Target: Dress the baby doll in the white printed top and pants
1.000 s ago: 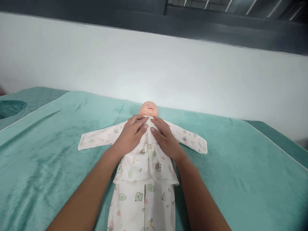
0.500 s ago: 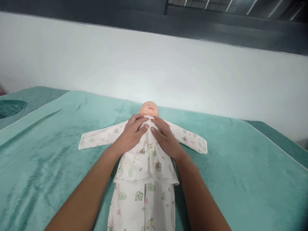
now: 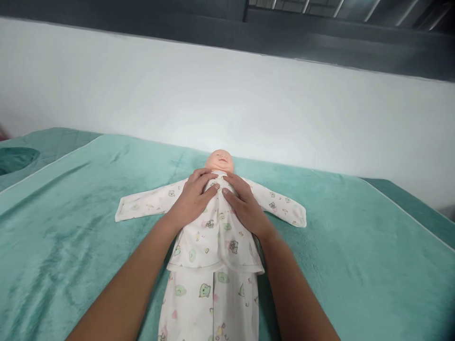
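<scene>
A baby doll lies on its back with its head toward the wall. It wears a white printed long-sleeved top and matching trousers. The sleeves are spread out to both sides. My left hand lies flat on the left side of the chest, fingers extended toward the neck. Mirroring it, my right hand rests on the right side of the chest, fingers stretched out. Between my thumbs runs the front closing of the top. The trouser ends run out of the picture.
A green plush cover spreads beneath the doll, over a darker green layer at the sides. Behind it rises a white wall. Above the wall is a dark ledge with a barred window at the upper right.
Almost nothing differs. Both hands stay on the doll's chest, with at most a tiny shift of the top's lower hem.
</scene>
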Available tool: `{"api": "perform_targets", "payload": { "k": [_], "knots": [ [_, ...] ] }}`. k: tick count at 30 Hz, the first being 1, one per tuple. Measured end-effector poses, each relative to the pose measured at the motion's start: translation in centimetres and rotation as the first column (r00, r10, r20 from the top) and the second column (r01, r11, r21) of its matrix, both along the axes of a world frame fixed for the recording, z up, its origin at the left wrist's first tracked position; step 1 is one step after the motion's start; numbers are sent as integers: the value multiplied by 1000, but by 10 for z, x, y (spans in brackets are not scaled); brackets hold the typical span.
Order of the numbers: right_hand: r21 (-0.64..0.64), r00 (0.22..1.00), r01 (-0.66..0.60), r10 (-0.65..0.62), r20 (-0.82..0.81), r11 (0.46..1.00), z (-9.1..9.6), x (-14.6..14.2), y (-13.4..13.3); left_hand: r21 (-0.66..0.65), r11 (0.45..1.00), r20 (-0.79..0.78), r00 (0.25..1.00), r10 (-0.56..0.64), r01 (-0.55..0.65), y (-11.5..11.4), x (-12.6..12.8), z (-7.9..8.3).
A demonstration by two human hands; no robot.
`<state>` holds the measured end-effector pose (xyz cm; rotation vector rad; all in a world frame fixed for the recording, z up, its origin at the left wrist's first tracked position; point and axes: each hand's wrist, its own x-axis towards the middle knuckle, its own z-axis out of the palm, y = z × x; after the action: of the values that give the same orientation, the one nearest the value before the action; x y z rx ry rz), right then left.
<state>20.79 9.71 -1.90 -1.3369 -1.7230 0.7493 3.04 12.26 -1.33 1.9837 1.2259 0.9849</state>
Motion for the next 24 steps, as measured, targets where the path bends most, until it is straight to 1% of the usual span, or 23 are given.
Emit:
{"api": "perform_targets", "payload": {
  "k": [5, 9, 11, 13, 16, 18, 20, 24],
  "knots": [
    [17, 1000, -5, 5, -3, 1000, 1, 0, 0, 22, 1000, 23, 1000, 12, -13, 0, 0, 0],
    [26, 1000, 2, -2, -6, 1000, 1, 0, 1, 71, 997, -35, 999, 23, -20, 0, 0, -1],
    [31, 1000, 6, -6, -5, 1000, 1, -1, 1, 122, 992, -101, 994, 38, -25, 0, 0, -1],
    [27, 1000, 13, -13, -2, 1000, 1, -1, 1, 196, 980, -200, 977, 71, -31, -1, 0, 0],
    [13, 1000, 28, -28, 0, 1000, 2, -2, 0, 305, 952, -359, 923, 141, -26, -2, 0, 5],
    [11, 999, 37, -37, -2, 999, 2, -2, 0, 344, 939, -417, 893, 168, -16, -4, -1, 8],
    [19, 999, 39, -39, -3, 999, 2, -3, 1, 352, 936, -418, 893, 164, -8, -4, -1, 9],
    [34, 999, 36, -36, -9, 999, 2, -3, 1, 332, 943, -329, 938, 111, 5, -3, 0, 5]
  ]
}}
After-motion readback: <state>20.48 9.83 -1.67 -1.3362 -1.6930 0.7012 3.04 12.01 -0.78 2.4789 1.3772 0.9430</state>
